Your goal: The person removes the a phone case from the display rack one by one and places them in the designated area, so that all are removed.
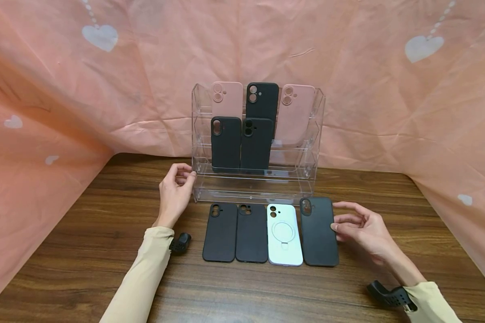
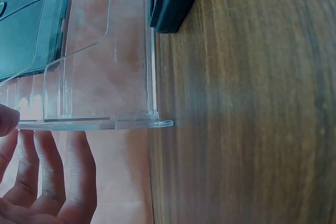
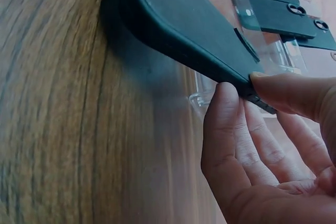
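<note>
With thumb and fingers on its right edge, my right hand [image 1: 365,229] pinches a black phone case [image 1: 320,237]. In the right wrist view that phone case [image 3: 178,22] appears raised off the wood. My left hand [image 1: 174,195] holds the left side panel of a clear tiered display stand [image 1: 254,185]; in the left wrist view the thumb [image 2: 7,120] and fingers lie on either side of the panel. Beside the held case lie a white case [image 1: 284,251] with a ring, a black case [image 1: 252,237] and another black case [image 1: 220,237].
On the stand's front tier are a black case [image 1: 226,146] and another black case [image 1: 256,148]. Behind them stand a pink case [image 1: 230,101], a black case [image 1: 264,105] and a pink case [image 1: 297,114]. Pink cloth [image 1: 153,67] hangs around the wooden table [image 1: 93,224].
</note>
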`<state>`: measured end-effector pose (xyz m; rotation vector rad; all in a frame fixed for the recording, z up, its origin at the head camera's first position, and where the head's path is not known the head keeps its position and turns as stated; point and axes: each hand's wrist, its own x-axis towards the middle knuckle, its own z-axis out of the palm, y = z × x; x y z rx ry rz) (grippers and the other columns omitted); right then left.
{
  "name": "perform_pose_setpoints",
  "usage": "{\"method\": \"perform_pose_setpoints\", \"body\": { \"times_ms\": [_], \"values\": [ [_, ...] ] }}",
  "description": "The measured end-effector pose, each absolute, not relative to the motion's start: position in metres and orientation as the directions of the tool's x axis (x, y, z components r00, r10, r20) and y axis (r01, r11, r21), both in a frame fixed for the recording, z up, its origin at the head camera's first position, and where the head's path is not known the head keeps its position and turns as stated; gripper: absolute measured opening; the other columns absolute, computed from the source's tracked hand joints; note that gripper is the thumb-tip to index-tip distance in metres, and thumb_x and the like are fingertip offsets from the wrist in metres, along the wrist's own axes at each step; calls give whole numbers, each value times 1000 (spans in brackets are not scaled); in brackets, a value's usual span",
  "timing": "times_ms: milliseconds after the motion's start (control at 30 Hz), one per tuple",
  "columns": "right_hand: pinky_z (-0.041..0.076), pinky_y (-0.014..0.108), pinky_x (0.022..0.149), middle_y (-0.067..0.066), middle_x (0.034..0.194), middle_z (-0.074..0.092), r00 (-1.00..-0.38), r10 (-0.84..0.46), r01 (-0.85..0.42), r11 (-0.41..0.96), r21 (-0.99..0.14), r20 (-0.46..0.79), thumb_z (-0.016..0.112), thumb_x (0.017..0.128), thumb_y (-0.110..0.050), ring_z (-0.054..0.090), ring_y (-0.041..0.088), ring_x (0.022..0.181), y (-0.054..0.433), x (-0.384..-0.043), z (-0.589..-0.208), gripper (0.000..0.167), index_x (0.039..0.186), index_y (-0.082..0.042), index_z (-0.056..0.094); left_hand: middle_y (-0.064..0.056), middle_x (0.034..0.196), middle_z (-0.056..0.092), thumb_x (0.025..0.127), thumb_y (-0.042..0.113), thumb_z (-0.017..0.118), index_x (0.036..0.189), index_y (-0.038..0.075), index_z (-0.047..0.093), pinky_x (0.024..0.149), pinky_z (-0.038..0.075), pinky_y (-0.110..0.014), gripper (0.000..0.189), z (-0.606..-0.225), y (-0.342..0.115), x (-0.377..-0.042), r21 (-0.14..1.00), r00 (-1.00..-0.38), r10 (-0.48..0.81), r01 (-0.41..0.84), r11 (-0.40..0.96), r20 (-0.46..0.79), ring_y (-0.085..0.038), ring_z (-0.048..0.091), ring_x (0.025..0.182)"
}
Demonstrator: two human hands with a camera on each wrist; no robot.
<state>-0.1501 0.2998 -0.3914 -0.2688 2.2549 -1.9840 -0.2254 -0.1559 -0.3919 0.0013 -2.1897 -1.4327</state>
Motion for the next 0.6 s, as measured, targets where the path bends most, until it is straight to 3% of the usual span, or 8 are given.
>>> {"method": "perform_pose_setpoints", "body": {
  "times_ms": [600],
  "values": [
    [65, 31, 69, -5, 99, 74, -967, -222, 61, 278, -959, -126, 71, 94, -4, 73, 6, 88, 301, -157, -399, 44, 137, -12, 63, -8, 93, 70, 96, 15, 69, 108, 9, 67, 61, 51, -12, 14, -392, -156, -226, 855, -865, -275, 275, 440, 420, -4, 63, 72]
  ]
}}
